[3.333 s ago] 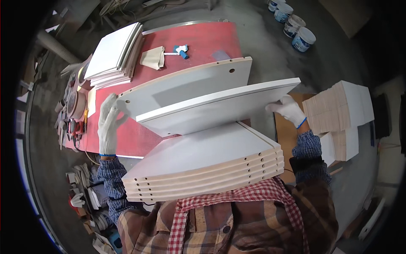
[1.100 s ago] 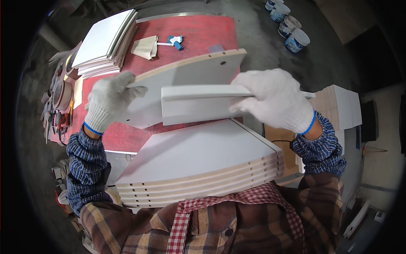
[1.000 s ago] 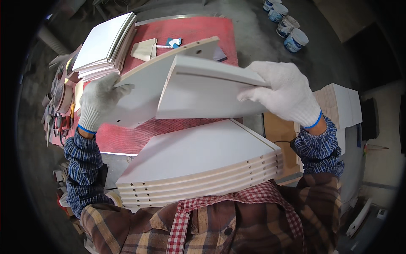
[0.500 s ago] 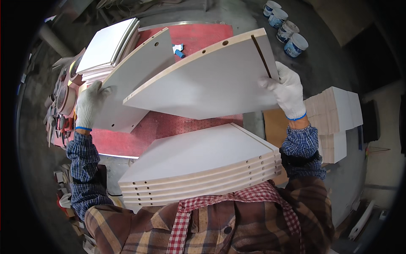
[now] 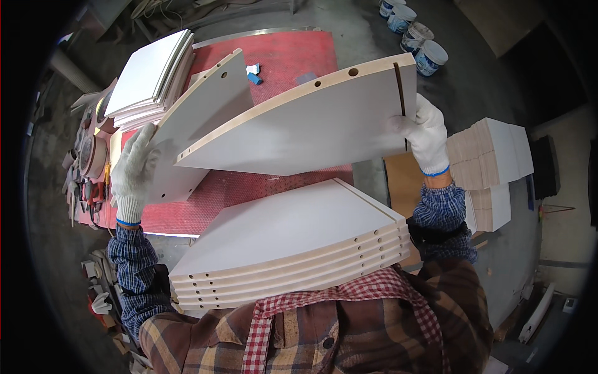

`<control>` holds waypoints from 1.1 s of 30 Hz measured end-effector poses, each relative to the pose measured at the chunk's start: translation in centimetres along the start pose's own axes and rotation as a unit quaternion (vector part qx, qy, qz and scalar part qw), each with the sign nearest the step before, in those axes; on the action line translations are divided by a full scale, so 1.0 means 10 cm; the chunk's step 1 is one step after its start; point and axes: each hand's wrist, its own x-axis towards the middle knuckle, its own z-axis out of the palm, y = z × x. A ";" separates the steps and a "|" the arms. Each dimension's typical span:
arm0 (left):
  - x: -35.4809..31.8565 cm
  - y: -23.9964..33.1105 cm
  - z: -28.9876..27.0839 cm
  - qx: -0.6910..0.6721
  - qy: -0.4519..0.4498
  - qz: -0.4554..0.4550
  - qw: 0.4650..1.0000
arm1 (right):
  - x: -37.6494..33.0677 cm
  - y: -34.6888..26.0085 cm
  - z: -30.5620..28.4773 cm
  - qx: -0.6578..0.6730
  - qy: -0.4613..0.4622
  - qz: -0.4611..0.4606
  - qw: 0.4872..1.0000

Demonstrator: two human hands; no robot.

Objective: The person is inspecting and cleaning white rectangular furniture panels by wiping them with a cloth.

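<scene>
My right hand (image 5: 427, 136), in a white knit glove, pinches the right end of a curved-edged white panel (image 5: 305, 128). The panel stands tilted, its pale edge with two drilled holes facing up and a dark groove near the hand. My left hand (image 5: 133, 174), gloved too, is closed on the left side of a second white panel (image 5: 215, 106), which leans behind the first one's left tip. Close to my body lies a neat stack of similar white panels (image 5: 293, 227), with holes along their curved edges and a groove across the top one.
A red-covered table (image 5: 293, 53) carries a pile of white boards (image 5: 149, 71), tape rolls (image 5: 93, 156) and a small blue object (image 5: 255, 78). Several paint-type buckets (image 5: 431, 58) stand on the floor at far right. Stacked boards (image 5: 483, 156) sit to the right.
The right-hand panel has turned slightly more upright, its right end moving rightward. My left hand has shifted its hold on the other panel, with the forearm moving inward. The view has shifted slightly.
</scene>
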 end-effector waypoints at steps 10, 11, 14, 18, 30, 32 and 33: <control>-0.06 0.08 -0.07 -0.009 0.002 0.022 1.000 | 0.25 -0.78 0.14 -0.110 -0.039 -0.068 0.991; -0.05 0.09 -0.07 -0.023 -0.001 0.021 1.000 | 0.33 -0.85 0.14 -0.139 -0.046 -0.136 0.980; -0.03 0.11 -0.07 -0.021 -0.012 0.009 1.000 | 0.51 -1.18 0.11 -0.268 -0.116 -0.178 0.940; -0.07 0.03 -0.01 -0.071 -0.005 -0.012 0.997 | 0.67 -1.17 0.03 -0.521 -0.212 -0.256 0.786; 0.01 0.13 0.00 -0.018 -0.052 -0.158 0.986 | 0.59 -1.23 0.51 -0.621 -0.484 -0.046 0.615; 0.07 0.27 -0.09 0.000 -0.084 -0.196 0.977 | 0.64 -1.16 0.40 -0.591 -0.448 -0.041 0.669; 0.09 0.29 -0.10 0.019 -0.114 -0.229 0.967 | 0.67 -1.18 0.32 -0.593 -0.451 -0.040 0.666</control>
